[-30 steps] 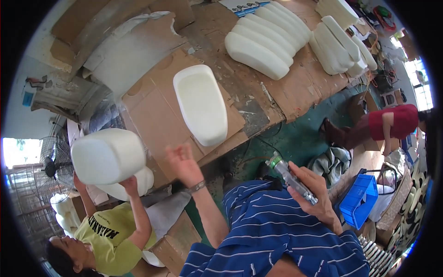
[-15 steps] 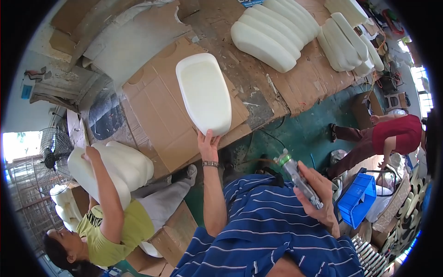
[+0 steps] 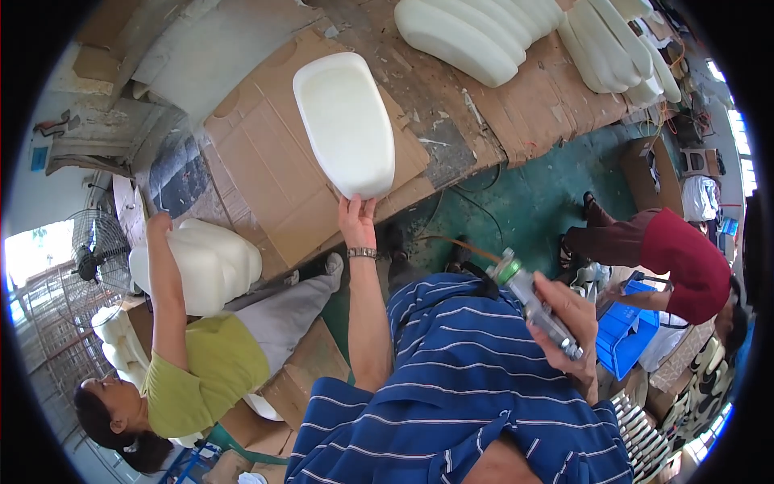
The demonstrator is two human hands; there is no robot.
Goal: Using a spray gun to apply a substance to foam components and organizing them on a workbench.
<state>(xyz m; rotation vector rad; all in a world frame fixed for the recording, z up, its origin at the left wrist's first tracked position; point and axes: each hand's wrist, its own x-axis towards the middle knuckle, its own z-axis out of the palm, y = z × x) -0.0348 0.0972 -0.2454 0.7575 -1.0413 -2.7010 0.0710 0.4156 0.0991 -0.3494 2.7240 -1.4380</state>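
Observation:
A glossy white, oblong, shallow-dished moulded piece (image 3: 349, 129) is over the cardboard on the workbench. My left hand (image 3: 356, 222) grips its near end, fingers against the rounded wall and part of them hidden by it. My right hand (image 3: 564, 323) is wrapped round a silvery metal hand tool (image 3: 528, 294) with a green collar, held in front of my striped shirt, its collared end toward the bench. A thin brown hose (image 3: 459, 242) shows near the collar; where it joins is unclear.
Flattened cardboard (image 3: 274, 161) covers part of the bench (image 3: 451, 165). Rows of white moulded pieces (image 3: 476, 36) stand at the far right. To the left a person in yellow (image 3: 210, 367) reaches past white pieces (image 3: 201, 266). A person in red (image 3: 685, 262) bends by a blue crate (image 3: 629, 323) at right.
The bench and white piece sit higher in view. The person in red has bent down toward the blue crate. The left person's arm has shifted. My grips look the same.

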